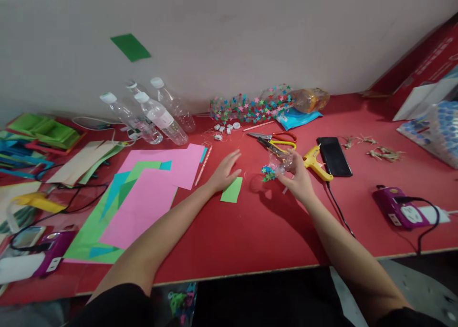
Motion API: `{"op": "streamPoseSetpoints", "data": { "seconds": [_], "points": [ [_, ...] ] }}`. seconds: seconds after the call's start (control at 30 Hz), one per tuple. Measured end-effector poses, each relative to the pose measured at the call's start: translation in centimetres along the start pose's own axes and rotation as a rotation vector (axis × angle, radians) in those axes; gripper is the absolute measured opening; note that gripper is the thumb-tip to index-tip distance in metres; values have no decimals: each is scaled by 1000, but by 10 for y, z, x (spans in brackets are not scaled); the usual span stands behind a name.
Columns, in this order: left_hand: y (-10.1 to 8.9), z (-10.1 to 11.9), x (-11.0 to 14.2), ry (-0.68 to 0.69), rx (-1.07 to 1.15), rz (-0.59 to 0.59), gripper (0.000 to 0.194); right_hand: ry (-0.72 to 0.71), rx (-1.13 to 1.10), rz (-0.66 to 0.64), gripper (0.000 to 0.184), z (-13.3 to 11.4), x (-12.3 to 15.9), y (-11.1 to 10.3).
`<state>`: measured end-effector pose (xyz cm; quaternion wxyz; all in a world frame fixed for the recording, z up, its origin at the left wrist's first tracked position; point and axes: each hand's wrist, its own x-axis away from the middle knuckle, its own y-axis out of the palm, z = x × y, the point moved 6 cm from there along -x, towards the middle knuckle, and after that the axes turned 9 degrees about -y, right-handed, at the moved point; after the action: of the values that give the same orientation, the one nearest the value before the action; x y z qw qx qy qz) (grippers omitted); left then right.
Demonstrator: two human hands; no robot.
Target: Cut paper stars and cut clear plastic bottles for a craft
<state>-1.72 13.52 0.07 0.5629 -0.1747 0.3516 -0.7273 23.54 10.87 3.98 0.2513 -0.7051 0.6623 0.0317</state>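
Observation:
My right hand [298, 180] grips a small clear plastic piece, like the cut end of a bottle [279, 161], held just above the red table. Blue and green foam stars [267, 173] show beside and below this piece; whether they are stuck to it I cannot tell. My left hand [224, 173] is open, fingers stretched out, low over the table. A small light-green paper rectangle [232, 191] lies by its thumb. Behind the right hand are pliers [270, 146] and scissors [282, 138]. A yellow glue gun [317, 165] rests just right of that hand.
Coloured paper sheets [143, 208] spread at left, a pencil [203, 165] beside them. Several clear bottles [162, 117] stand behind. Star-covered plastic [246, 107] lies along the wall. A black phone [334, 156] and a purple power adapter [400, 207] are at right, with a cord crossing the table.

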Motion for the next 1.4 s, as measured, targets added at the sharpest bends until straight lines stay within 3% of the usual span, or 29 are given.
{"op": "streamPoseSetpoints", "data": {
  "seconds": [0.07, 0.17, 0.27, 0.37, 0.43, 0.53, 0.57, 0.63, 0.7, 0.77, 0.83, 0.93, 1.07, 1.17, 1.27, 1.33, 1.37, 1.4],
  "points": [
    [-11, -3, 17, -54, -16, 84, 61, 2, 4, 1, 71, 3, 0, -2],
    [-4, 2, 42, -74, -85, -23, 77, 2, 28, -9, 73, 3, 1, -1],
    [0, 8, 57, -101, -70, -57, 59, -7, 25, -17, 70, -2, 1, 1],
    [-12, 3, 60, -202, -35, -36, 35, -5, 16, -20, 69, -6, 2, 3],
    [-22, -2, 59, -238, -37, -156, 22, 0, 11, -18, 68, -5, 2, 2],
    [-26, -4, 50, -203, -65, -452, 10, -12, 12, 7, 70, -4, 1, -1],
    [-27, -4, 41, -204, -42, -440, 9, -18, 23, 12, 71, -4, 1, -1],
    [-33, 0, 14, -159, 32, -160, 26, -30, 58, 2, 73, -4, 0, -1],
    [-18, 7, -9, -93, 45, -56, 50, -44, 87, -19, 73, -5, 0, 1],
    [11, 12, -25, -67, -84, -140, 65, -64, 90, -21, 72, -6, 1, 2],
    [37, 20, -23, 20, -276, -290, 74, -79, 82, -4, 71, -4, 2, 1],
    [54, 39, 16, 206, -383, -516, 80, -81, 80, 20, 72, 2, 2, -2],
    [45, 71, 107, 331, -239, -789, 80, -86, 64, 1, 71, 4, 2, 0],
    [29, 90, 161, 249, -73, -889, 69, -92, 59, -28, 69, 2, 3, 3],
    [14, 89, 173, 39, 148, -944, 42, -102, 64, -46, 69, -1, 4, 6],
    [6, 68, 154, -88, 145, -858, 47, -109, 63, -51, 69, -4, 4, 7],
    [0, 54, 138, -117, 104, -739, 45, -111, 62, -55, 69, -4, 4, 7],
    [-9, 39, 118, -104, -12, -531, 46, -111, 62, -56, 69, -5, 4, 8]
  ]
}}
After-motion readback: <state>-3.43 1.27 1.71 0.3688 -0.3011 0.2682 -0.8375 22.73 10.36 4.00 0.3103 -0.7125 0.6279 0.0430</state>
